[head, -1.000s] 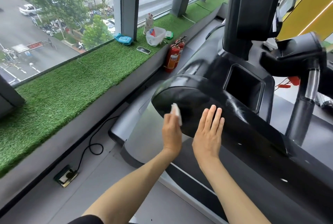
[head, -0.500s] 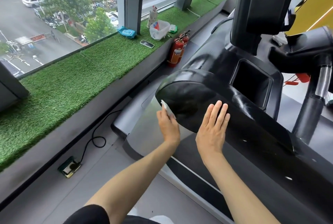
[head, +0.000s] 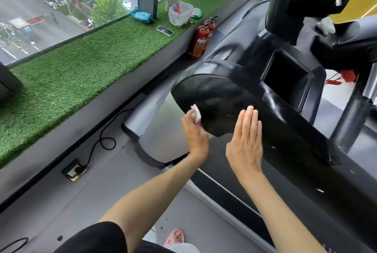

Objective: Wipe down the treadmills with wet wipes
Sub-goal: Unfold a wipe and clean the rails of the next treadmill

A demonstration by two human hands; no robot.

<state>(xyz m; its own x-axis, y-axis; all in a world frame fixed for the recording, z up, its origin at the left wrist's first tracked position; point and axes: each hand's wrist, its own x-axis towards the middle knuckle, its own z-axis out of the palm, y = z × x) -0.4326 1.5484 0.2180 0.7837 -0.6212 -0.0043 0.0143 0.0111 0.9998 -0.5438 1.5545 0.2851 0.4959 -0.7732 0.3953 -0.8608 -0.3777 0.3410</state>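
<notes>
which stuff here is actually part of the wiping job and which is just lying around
For the job: wet wipe in the left hand, black treadmill cover, right hand flat against it, blue wipe pack (probably).

Lying about: phone, fire extinguishers, plastic bag, floor socket.

Bare floor (head: 51,212) beside treadmill (head: 224,93), fire extinguishers (head: 201,42) ahead

Your left hand (head: 195,136) holds the wipe (head: 196,113) against the treadmill (head: 224,93) at 12 o'clock; your right hand (head: 245,142) lies flat on it, just toward 1. At 11, the ledge (head: 81,69) carries pack (head: 140,15), phone (head: 165,30), bag (head: 180,13); extinguishers (head: 201,42) stand below, at its foot. Socket (head: 74,169) on the floor at 9.
</notes>
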